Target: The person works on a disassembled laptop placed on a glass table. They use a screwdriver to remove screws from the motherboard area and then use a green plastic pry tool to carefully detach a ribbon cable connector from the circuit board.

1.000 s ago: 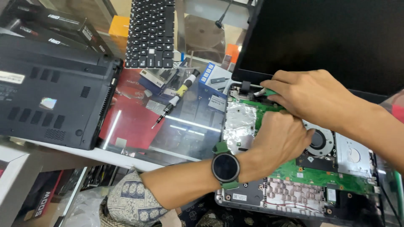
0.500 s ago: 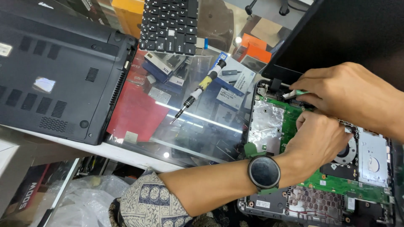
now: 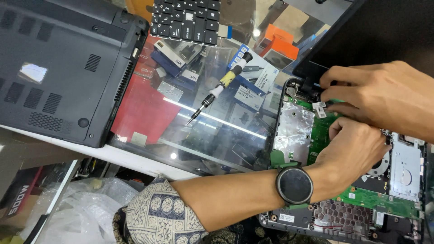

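Single view only, worn on the head, looking steeply down and slightly forward onto the glass-topped bench. Close range, within arm's reach. Opened laptop base with green circuit board at 4 o'clock, cut by the frame edge; closed black laptop turned underside up at 10 o'clock; loose black keyboard at 12 o'clock, cropped. No second view, so nothing shared.

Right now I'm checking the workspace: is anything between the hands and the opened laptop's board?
Nothing visible. The left hand rests on the green board, and the right hand is at the hinge corner. The screwdriver lies apart on the glass counter.
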